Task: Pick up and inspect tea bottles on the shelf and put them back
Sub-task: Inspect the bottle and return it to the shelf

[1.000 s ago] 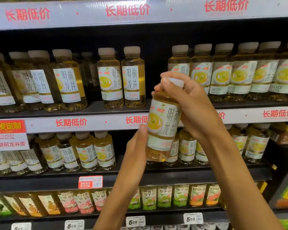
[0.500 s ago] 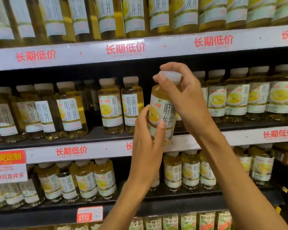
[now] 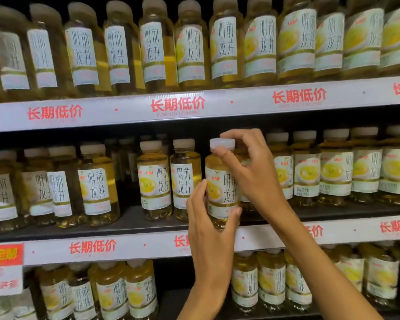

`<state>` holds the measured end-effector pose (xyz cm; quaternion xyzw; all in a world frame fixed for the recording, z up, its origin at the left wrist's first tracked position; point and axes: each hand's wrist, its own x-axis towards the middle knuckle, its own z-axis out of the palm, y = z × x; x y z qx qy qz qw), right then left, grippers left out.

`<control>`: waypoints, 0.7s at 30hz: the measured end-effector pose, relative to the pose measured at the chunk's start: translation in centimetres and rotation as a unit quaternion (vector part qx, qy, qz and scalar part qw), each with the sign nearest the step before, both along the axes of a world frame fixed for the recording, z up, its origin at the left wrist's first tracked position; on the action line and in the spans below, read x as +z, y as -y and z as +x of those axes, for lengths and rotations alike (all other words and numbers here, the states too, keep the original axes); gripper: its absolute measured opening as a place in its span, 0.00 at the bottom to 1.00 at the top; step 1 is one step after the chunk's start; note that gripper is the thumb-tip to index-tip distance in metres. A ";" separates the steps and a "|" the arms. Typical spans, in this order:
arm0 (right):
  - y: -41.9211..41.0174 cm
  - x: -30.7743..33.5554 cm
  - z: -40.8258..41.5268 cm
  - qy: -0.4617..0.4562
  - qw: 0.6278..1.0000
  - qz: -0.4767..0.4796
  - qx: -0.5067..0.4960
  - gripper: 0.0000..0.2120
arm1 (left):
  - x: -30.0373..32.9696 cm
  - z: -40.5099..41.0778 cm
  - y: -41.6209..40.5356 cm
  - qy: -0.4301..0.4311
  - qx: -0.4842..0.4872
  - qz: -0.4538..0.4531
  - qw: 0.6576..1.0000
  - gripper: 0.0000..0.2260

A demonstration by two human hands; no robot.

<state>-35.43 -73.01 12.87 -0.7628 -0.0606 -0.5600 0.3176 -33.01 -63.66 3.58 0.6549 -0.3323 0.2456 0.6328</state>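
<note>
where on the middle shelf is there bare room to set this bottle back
The held yellow tea bottle sits over the gap right of two white-capped bottles. Another dark gap lies left of them. Right of the right hand is packed.

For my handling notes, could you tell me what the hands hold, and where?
One tea bottle: the right hand grips its neck below the cap, the left hand its lower body.

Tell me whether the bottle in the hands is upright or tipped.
Upright. The held bottle has its white cap on top and its label text reads vertically; the left hand grips its base, the right hand its neck.
</note>
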 end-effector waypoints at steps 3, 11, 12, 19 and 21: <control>0.8 -0.6 -0.7 -0.029 0.990 -0.111 -0.081 0.23 | 0.0 0.3 0.5 0.025 0.049 0.030 0.998 0.31; 2.1 -0.6 -0.8 -0.053 0.961 -0.190 -0.193 0.29 | 0.2 0.0 1.4 0.121 0.266 0.141 0.946 0.33; 2.1 -0.6 -0.5 -0.047 0.956 -0.198 -0.210 0.29 | 0.2 0.0 1.5 0.123 0.268 0.148 0.944 0.33; 2.0 -0.8 0.9 -0.014 0.917 -0.267 -0.296 0.24 | 0.5 0.4 1.7 0.128 0.290 0.194 0.928 0.34; 2.3 -0.5 0.7 -0.010 0.914 -0.267 -0.306 0.25 | 0.5 0.4 1.8 0.127 0.287 0.176 0.933 0.35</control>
